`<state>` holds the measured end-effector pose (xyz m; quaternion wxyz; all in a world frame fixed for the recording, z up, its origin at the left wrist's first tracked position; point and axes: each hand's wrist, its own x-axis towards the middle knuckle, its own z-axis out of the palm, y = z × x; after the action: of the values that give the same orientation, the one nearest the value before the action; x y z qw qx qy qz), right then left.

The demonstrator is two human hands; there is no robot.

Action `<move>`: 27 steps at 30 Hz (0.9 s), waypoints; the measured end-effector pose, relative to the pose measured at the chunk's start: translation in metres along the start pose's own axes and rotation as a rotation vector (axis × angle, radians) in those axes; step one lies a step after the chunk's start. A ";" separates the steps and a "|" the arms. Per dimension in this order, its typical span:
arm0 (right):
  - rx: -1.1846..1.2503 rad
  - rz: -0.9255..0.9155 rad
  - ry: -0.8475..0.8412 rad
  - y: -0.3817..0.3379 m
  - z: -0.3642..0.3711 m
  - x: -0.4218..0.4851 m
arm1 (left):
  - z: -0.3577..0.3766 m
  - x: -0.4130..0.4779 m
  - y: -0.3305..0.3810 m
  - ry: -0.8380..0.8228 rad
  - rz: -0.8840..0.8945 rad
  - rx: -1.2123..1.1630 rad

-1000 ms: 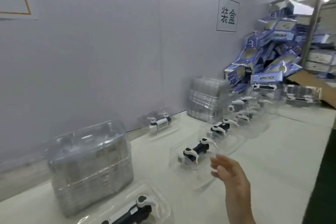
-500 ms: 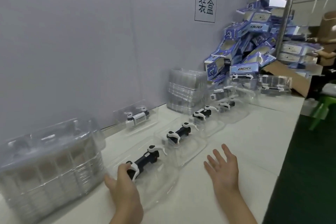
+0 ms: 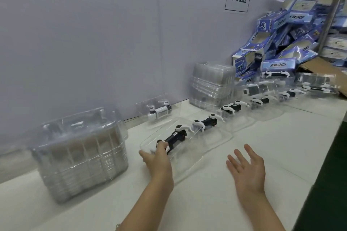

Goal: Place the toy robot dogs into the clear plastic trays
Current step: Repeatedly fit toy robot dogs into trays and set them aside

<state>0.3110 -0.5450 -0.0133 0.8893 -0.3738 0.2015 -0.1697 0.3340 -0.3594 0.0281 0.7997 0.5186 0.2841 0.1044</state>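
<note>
A row of black-and-white toy robot dogs in clear plastic trays runs diagonally across the white table. The nearest dog (image 3: pixel 175 137) lies in the nearest tray (image 3: pixel 189 161). My left hand (image 3: pixel 157 157) grips the near end of this dog and the tray's left edge. My right hand (image 3: pixel 246 167) hovers open, palm up, to the right of that tray, touching nothing. A second dog (image 3: pixel 205 123) sits in the tray behind, and a third (image 3: pixel 231 108) further back. A white dog (image 3: pixel 159 111) stands in a separate tray by the wall.
A tall stack of empty clear trays (image 3: pixel 80 154) stands at the left, a second stack (image 3: pixel 212 84) by the wall further back. Blue "DOG" boxes (image 3: pixel 281 43) are piled at the back right. The table edge (image 3: pixel 323 174) runs along the right.
The view swung left and down along the row. My left hand came into view and took hold of the nearest dog and tray. My right hand stayed open.
</note>
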 end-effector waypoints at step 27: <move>-1.540 -1.135 -1.129 0.106 0.244 -0.122 | -0.233 0.064 0.086 0.033 0.557 0.492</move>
<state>0.3405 -0.2745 0.0932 0.1767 -0.8879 -0.3812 -0.1871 0.2664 -0.1122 0.0120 0.5873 0.7510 0.1616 0.2550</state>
